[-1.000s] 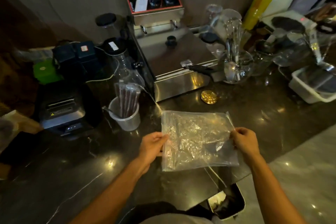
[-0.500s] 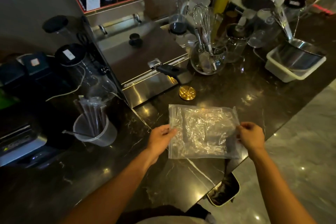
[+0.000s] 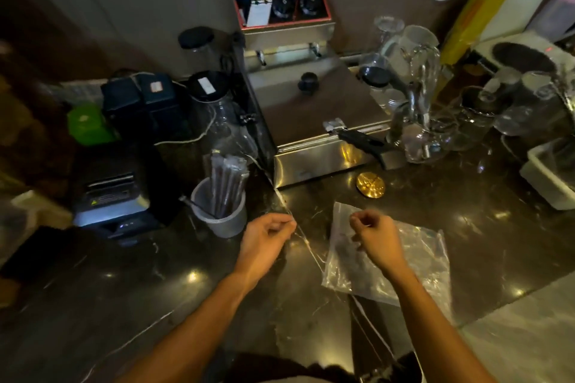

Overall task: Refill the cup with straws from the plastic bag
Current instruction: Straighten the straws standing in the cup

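Observation:
A clear plastic cup (image 3: 222, 221) stands on the dark marble counter (image 3: 124, 283), holding several wrapped dark straws (image 3: 228, 183) upright. A clear, flat plastic bag (image 3: 413, 261) lies on the counter to the right, looking empty. My left hand (image 3: 267, 242) hovers between cup and bag, fingers curled with nothing in them. My right hand (image 3: 373, 236) is above the bag's left part, fingers curled loosely; no grip on the bag shows.
A steel fryer (image 3: 311, 121) sits behind the bag, with a gold disc (image 3: 370, 185) in front of it. Glassware (image 3: 417, 109) crowds the right, a white tub (image 3: 550, 177) at far right, a black receipt printer (image 3: 112, 193) left of the cup.
Both hands have let go of the bag, which now lies flat on the counter. My left hand has moved off its edge toward the cup. The camera has swung back left.

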Demonstrator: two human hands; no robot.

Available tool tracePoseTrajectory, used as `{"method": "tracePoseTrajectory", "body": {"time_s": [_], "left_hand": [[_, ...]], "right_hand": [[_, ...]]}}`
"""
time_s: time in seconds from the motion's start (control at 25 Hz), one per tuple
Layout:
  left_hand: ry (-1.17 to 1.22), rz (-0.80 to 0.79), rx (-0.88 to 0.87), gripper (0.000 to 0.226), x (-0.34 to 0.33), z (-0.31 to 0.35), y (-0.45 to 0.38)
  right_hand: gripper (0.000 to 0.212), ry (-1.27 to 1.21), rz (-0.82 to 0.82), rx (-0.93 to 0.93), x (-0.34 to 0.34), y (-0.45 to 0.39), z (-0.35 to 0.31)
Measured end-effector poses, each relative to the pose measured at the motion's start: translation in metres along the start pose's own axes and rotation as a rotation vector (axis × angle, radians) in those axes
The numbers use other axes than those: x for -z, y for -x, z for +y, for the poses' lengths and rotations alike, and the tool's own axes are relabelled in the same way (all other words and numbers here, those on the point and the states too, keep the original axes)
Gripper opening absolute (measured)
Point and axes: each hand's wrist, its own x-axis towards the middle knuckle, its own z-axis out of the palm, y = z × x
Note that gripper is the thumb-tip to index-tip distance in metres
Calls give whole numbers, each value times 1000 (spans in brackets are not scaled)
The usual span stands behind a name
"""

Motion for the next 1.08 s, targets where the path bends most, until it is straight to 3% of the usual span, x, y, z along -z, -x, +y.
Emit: {"method": "tracePoseTrajectory", "body": {"time_s": [0.2,0.32,0.48,0.56,0.64,0.84,1.08], "left_hand": [[51,168,-71,6,44,-3,21],[94,299,-113,18,69,-4,33],[106,525,-87,20,103,-15,28],[13,480,-24,43,116,-17,19],[-84,386,-24,46,124,-11,12],[-147,342,-31,34,131,-10,3],[-220,300,-79,25,137,-25,33]], "right_hand": [[10,-23,-132,157,-66,-4,-60],[5,-68,-195,179,-97,-2,-89],[21,-45,-303,220,-134,4,-116],[13,4,-320,228,-147,6,-121],[10,20,-319,204,-152,6,-123],[21,87,-369,208,-148,3,-130],[13,223,-504,225,-130,11,-119]]}}
